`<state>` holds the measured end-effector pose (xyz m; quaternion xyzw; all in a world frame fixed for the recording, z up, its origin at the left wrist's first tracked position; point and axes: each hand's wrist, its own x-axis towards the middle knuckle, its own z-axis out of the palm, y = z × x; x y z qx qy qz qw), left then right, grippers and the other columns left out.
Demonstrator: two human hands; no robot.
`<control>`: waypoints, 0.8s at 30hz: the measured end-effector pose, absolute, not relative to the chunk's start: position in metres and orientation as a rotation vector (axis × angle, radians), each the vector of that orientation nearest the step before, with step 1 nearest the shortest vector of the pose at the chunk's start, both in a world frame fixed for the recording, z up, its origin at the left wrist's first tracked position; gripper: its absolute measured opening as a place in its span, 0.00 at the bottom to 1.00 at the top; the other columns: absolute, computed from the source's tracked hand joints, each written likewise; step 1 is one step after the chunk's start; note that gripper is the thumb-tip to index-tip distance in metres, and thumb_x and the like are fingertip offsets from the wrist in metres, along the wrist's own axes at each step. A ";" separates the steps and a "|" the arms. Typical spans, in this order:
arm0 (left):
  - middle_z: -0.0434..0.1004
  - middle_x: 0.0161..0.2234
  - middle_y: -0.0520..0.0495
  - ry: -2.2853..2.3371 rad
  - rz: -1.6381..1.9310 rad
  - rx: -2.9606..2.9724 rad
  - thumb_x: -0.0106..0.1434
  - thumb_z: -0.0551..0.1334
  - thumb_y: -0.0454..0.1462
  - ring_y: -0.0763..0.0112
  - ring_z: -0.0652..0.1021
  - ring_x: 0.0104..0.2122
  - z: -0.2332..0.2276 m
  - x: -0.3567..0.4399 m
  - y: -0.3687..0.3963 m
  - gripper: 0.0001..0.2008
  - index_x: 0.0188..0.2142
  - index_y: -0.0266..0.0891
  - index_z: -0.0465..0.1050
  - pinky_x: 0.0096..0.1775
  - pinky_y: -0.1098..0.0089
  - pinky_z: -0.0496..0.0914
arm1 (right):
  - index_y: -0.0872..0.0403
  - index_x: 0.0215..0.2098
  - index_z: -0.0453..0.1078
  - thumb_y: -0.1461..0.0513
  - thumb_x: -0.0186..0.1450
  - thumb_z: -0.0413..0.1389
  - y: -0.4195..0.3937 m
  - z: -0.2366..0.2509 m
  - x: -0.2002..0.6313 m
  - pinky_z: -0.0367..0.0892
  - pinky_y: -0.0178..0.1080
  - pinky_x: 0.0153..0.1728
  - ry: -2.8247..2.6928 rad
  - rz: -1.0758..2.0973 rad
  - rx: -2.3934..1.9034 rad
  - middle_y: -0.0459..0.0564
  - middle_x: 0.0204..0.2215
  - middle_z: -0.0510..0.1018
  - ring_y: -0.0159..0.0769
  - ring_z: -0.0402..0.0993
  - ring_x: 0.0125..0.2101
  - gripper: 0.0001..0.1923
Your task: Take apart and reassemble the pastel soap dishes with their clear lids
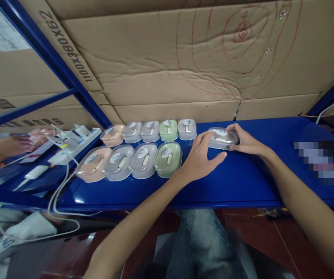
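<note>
A small grey plastic box (222,140) with a clear domed lid and a round label lies on the blue shelf. My right hand (244,140) grips its right end, thumb in front and fingers behind. At the box's left end is my left hand (200,161), its thumb spread away from the fingers; whether the fingertips touch the box I cannot tell. Left of my hands stand two rows of similar lidded boxes, among them a green box (168,159), a grey box (187,129) and a peach-coloured box (93,164).
A blue shelf (242,182) has cardboard (143,50) behind it. On the left are a white power strip (74,145), white cables and another person's hand (8,149). A blurred-out item (322,162) lies at the right.
</note>
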<state>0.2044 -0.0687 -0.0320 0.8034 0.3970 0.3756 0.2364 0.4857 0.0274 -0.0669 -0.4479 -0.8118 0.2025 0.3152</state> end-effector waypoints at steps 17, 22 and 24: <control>0.61 0.74 0.27 1.217 1.151 1.946 0.58 0.78 0.48 0.40 0.64 0.75 -0.098 0.228 -0.002 0.53 0.74 0.40 0.54 0.74 0.41 0.58 | 0.46 0.58 0.64 0.49 0.61 0.69 0.019 -0.069 0.466 0.75 0.57 0.56 -2.099 0.781 -0.998 0.56 0.58 0.73 0.56 0.76 0.54 0.32; 0.65 0.72 0.28 1.246 1.106 2.014 0.54 0.80 0.49 0.35 0.66 0.72 -0.098 0.223 0.003 0.55 0.74 0.39 0.56 0.71 0.39 0.60 | 0.43 0.70 0.64 0.42 0.59 0.73 0.016 -0.071 0.460 0.63 0.65 0.71 -2.095 0.675 -1.001 0.59 0.69 0.70 0.63 0.68 0.69 0.47; 0.67 0.71 0.30 1.255 1.070 2.053 0.53 0.80 0.49 0.34 0.67 0.71 -0.097 0.222 0.004 0.55 0.73 0.40 0.58 0.71 0.38 0.60 | 0.43 0.70 0.67 0.41 0.57 0.74 0.015 -0.074 0.457 0.64 0.65 0.70 -2.090 0.607 -1.035 0.58 0.68 0.72 0.63 0.71 0.68 0.48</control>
